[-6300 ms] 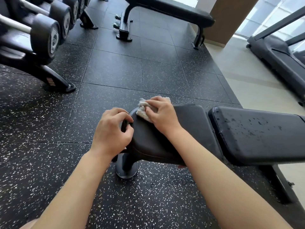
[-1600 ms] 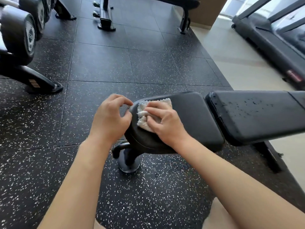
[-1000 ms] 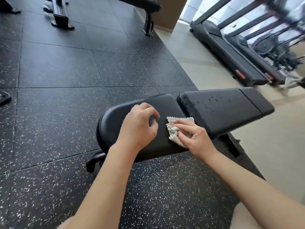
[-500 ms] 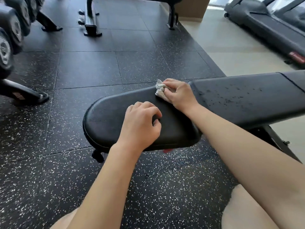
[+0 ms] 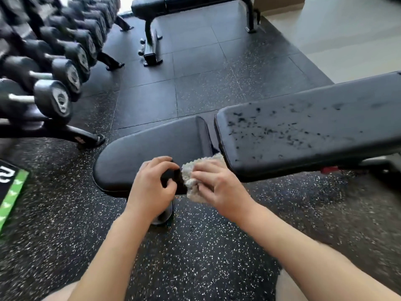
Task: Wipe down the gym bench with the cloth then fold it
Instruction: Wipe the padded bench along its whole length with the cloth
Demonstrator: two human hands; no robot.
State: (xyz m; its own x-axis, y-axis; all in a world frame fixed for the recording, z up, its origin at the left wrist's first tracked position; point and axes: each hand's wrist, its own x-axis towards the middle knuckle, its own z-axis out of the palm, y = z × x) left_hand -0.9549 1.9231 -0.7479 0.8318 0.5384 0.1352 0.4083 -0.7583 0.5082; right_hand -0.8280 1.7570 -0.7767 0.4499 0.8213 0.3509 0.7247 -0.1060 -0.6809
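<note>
The black gym bench has a seat pad (image 5: 152, 146) on the left and a long back pad (image 5: 303, 127) on the right, dotted with dark wet specks. A crumpled whitish cloth (image 5: 191, 181) lies on the seat pad's near edge, beside the gap between the pads. My right hand (image 5: 219, 187) presses down on the cloth, its fingers covering most of it. Just left of the cloth, my left hand (image 5: 149, 187) rests on the seat pad's near edge with fingers curled and nothing in it.
A dumbbell rack (image 5: 54, 79) fills the left side, its foot (image 5: 86, 137) close to the seat pad. A second bench (image 5: 184, 9) stands at the back. A green and black mat (image 5: 10, 192) lies at the left edge. Speckled rubber floor (image 5: 195, 257) surrounds the bench.
My right hand has pulled the cloth from the seat pad's far edge across to its near edge. My left hand stays curled on the near side of the pad. The camera view shifted.
</note>
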